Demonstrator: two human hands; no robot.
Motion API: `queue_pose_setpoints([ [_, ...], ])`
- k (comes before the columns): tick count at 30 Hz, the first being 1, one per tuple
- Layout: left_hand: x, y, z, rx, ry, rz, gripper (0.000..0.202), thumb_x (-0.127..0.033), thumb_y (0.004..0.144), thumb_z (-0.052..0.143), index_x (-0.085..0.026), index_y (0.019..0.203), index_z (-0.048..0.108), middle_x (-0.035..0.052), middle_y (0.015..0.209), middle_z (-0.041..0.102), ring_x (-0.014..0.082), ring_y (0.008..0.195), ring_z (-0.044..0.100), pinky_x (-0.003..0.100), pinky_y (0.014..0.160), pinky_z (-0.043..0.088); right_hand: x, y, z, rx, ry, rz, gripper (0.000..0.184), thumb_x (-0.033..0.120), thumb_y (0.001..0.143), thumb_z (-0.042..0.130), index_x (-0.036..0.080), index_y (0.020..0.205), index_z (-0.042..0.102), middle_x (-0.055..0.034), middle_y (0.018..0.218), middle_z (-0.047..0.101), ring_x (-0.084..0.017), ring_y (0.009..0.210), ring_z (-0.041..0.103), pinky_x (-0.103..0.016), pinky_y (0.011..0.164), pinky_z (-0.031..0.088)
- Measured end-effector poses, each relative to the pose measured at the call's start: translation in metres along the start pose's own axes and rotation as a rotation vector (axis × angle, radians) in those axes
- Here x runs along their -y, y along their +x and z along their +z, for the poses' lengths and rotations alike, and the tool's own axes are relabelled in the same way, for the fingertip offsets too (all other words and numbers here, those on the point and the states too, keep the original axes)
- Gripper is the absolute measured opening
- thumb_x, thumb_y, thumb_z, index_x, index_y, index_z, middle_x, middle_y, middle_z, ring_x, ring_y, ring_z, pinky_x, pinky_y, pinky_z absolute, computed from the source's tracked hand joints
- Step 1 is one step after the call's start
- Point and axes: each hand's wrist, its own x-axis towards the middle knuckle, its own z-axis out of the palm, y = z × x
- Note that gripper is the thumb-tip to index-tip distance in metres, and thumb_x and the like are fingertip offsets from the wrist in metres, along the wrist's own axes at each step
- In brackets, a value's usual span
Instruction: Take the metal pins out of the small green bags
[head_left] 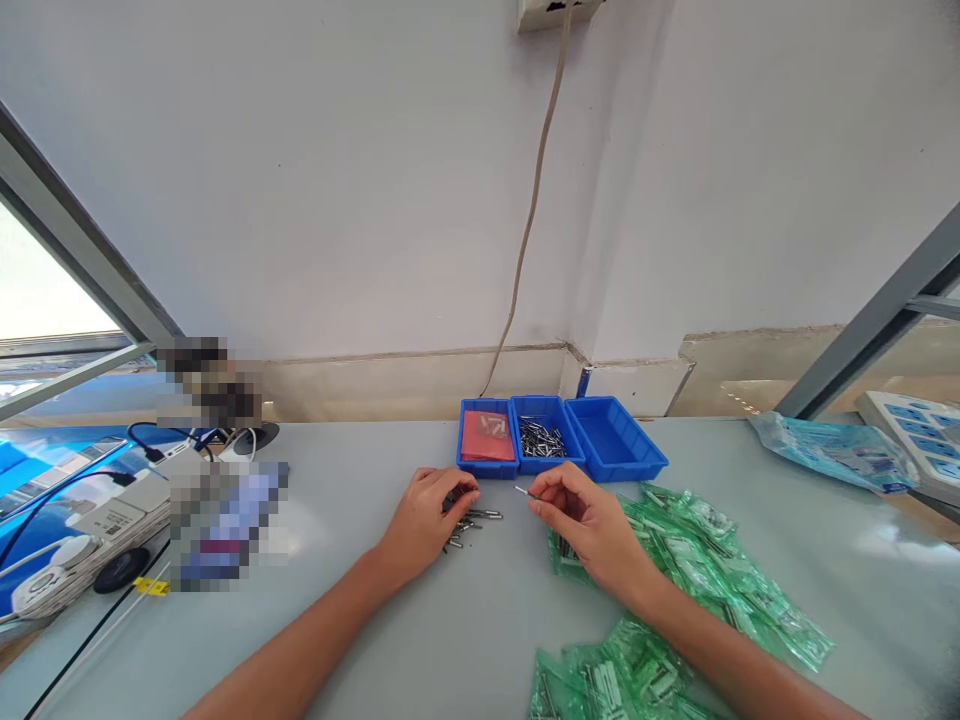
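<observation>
My left hand (429,515) is curled closed just above the table, its thumb and fingertips pressed together. Dark bits show between those fingers, too small to make out. Beneath and beside them lies a small loose pile of thin metal pins (471,524). Between the thumb and forefinger of my right hand (581,510) is one slim metal pin (523,491), its tip pointing left toward the other hand. Behind both hands stands a blue bin holding many metal pins (543,440).
Left of the pin bin is a blue bin with red cards (480,437); right of it, another blue bin (616,440). Green plastic packets (697,560) with metal parts lie around my right forearm. Power strips and cables (112,520) run along the left; a blue packet (832,452) lies right.
</observation>
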Motion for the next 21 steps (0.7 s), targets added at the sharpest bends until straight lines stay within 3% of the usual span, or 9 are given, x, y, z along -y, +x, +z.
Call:
queue_pose_setpoints([
  [6, 0.000, 0.000, 0.000, 0.001, -0.006, -0.006, 0.017, -0.037, 0.106, 0.054, -0.026, 0.101, 0.066, -0.0013, 0.096, 0.076, 0.0204, 0.092, 0.069, 0.037, 0.098, 0.048, 0.003, 0.000, -0.002, 0.059, 0.120, 0.087, 0.025, 0.047, 0.090, 0.074, 0.024, 0.098, 0.069, 0.0006, 0.079, 0.057, -0.015, 0.067, 0.049, -0.028, 0.059, 0.039],
  [14, -0.002, 0.000, -0.001, 0.011, -0.023, -0.007, 0.016, -0.034, 0.106, 0.053, -0.025, 0.099, 0.065, -0.0015, 0.096, 0.075, 0.0199, 0.092, 0.069, 0.037, 0.097, 0.047, 0.009, -0.001, -0.004, 0.199, 0.487, 0.284, 0.033, 0.053, 0.094, 0.071, 0.021, 0.104, 0.067, -0.0008, 0.091, 0.057, -0.007, 0.056, 0.030, -0.025, 0.051, 0.015],
  [21, -0.004, 0.001, -0.002, 0.031, -0.045, -0.047, 0.017, -0.034, 0.105, 0.054, -0.024, 0.096, 0.065, -0.0019, 0.093, 0.074, 0.0198, 0.090, 0.067, 0.036, 0.097, 0.046, 0.010, 0.001, -0.007, 0.247, 0.626, 0.328, 0.030, 0.048, 0.093, 0.075, 0.020, 0.100, 0.068, 0.0001, 0.084, 0.053, -0.007, 0.057, 0.025, -0.025, 0.049, 0.012],
])
